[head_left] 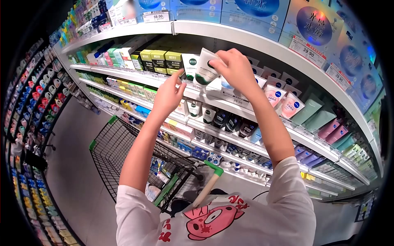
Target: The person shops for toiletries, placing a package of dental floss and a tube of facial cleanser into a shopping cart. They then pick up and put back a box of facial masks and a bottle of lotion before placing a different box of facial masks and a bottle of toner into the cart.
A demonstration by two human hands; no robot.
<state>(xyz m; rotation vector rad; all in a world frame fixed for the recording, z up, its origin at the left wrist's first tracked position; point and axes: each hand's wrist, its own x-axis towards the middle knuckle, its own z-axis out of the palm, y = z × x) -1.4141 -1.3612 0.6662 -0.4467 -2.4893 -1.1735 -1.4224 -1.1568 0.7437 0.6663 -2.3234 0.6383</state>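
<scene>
My right hand (238, 71) grips a white squeeze tube (205, 67) with a dark green lower end by its upper right side, tilted in front of the shelf. Just left of it, my left hand (169, 93) is raised with nothing in it, its fingers apart and partly bent. A similar white tube (190, 63) stands on the shelf near its fingertips. Behind that hand are several green and black boxes (166, 58). White and pink tubes (274, 94) stand in a row right of my right hand.
Below me stands a wire shopping cart (119, 143) with green corners and some packages (160, 169) inside. Lower shelves hold dark tubes (232, 123). Large blue boxes (254, 14) fill the top shelf (242, 36). Another stocked rack (33, 110) lines the aisle's left side.
</scene>
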